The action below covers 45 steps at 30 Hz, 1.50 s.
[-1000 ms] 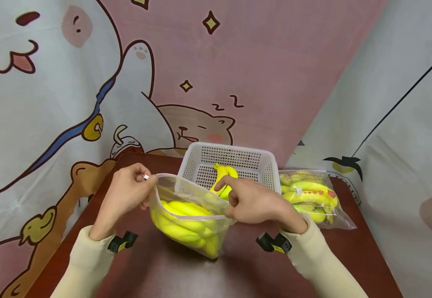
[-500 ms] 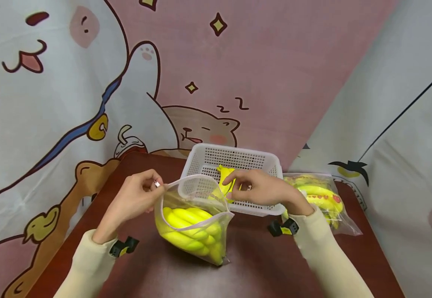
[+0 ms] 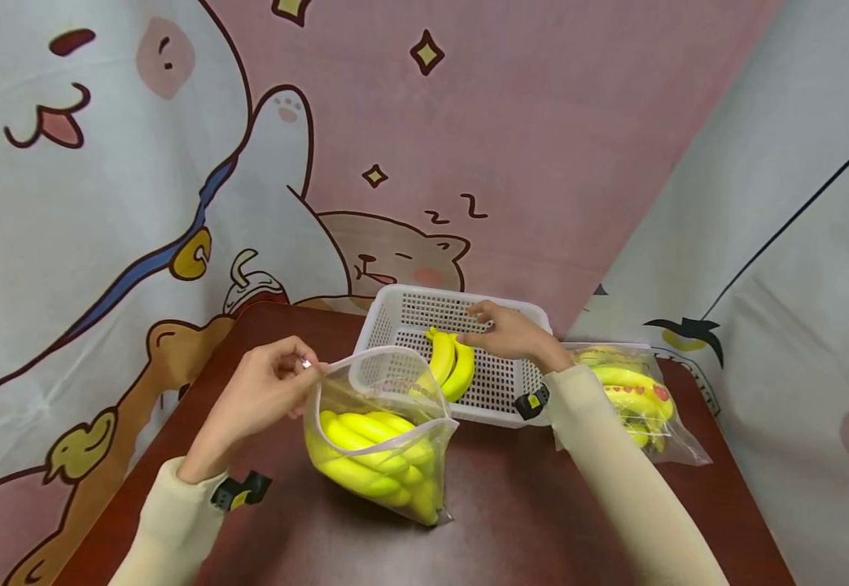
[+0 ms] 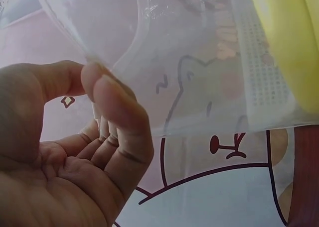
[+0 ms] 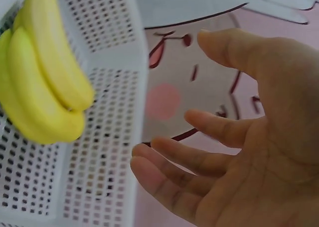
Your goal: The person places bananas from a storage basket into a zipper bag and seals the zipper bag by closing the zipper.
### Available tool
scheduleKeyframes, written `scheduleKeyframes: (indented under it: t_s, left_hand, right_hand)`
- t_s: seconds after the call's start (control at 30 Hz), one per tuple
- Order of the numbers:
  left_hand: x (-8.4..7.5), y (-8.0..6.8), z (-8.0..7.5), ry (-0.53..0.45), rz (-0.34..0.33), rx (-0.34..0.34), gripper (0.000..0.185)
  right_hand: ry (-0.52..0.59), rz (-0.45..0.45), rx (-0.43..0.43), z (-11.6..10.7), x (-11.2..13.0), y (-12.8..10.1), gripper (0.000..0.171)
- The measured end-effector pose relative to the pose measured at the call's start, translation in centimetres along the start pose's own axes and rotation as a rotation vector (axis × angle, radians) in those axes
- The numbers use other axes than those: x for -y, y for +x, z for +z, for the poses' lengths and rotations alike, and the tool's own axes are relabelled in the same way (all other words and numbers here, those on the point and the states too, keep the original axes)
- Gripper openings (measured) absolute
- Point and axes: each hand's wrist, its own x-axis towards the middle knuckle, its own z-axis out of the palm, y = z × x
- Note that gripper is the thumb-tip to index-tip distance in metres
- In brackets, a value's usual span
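Observation:
A clear zip bag (image 3: 383, 407) with a bunch of yellow bananas (image 3: 373, 456) inside stands on the dark red table (image 3: 512, 513). My left hand (image 3: 299, 366) pinches the bag's upper left corner; in the left wrist view my thumb and forefinger (image 4: 94, 82) press the clear plastic (image 4: 199, 62). Behind the bag, a white mesh basket (image 3: 461, 295) holds another small bunch of bananas (image 3: 452, 366). My right hand (image 3: 479, 321) hovers over the basket just right of that bunch. Its fingers (image 5: 169, 162) are spread and hold nothing beside the bananas (image 5: 40, 87) and the basket wall (image 5: 104, 187).
A second clear bag of bananas (image 3: 629, 391) lies on the table to the right of the basket, under my right forearm. Cartoon-print cloth (image 3: 175, 163) hangs close behind and around the table.
My right hand let go of the bag's right rim and moved back over the basket. My left hand kept its pinch on the bag's corner.

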Motion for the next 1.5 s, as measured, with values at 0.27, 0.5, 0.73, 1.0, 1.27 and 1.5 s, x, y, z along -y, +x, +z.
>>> scheduleKeyframes:
  t_s: [0.27,0.5,0.73,1.0,1.27,1.5]
  left_hand:
    - [0.3,-0.6,-0.9,-0.006,-0.013,0.029,0.012]
    - [1.3,-0.8,-2.1,0.042,0.08,0.089,0.014]
    - [1.9,-0.9,-2.5,0.137,0.161,-0.013,0.011]
    - [2.3,-0.8,-2.5,0.141,0.222,-0.065,0.012]
    - [2.5,-0.9,-2.3,0.116,0.189,-0.039,0.01]
    - [2.8,-0.9,-2.3,0.088,0.215,-0.033,0.012]
  right_hand:
    - [0.032,0.071,0.056,1.4,-1.7,3.1,0.082]
    - [0.074,0.168,0.13,2.7,-3.3,5.0,0.083]
    - [0.133,0.27,0.221,3.8,-4.1,6.5,0.09]
    - [0.13,0.381,0.26,5.4,-3.7,7.4,0.096]
    - [0.212,0.467,0.18,7.1,-3.7,8.4,0.095]
    - [0.302,0.481,0.156,7.0,-4.6,8.6,0.08]
